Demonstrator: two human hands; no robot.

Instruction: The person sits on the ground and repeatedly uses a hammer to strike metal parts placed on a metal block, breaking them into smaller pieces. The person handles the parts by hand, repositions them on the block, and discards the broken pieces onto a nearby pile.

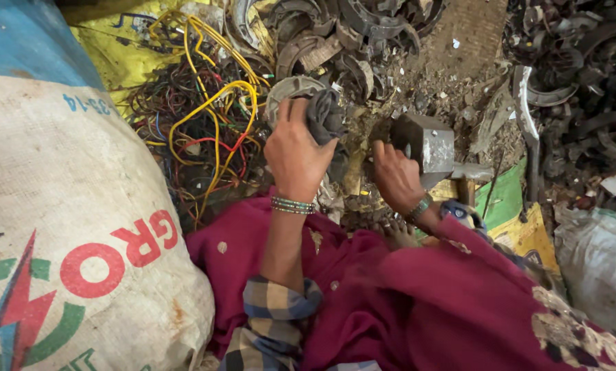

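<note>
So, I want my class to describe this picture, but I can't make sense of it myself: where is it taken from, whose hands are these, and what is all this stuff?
The camera sits on a person's head and looks down, so both hands are that person's own. They sit on the ground in a maroon garment. The left hand grips a curved, rusty metal piece together with a dark rag. The right hand holds a heavy metal block, which looks like a hammer head. Around them lie a tangle of coloured wires, piles of curved scrap metal, and a big white sack on the left.
</note>
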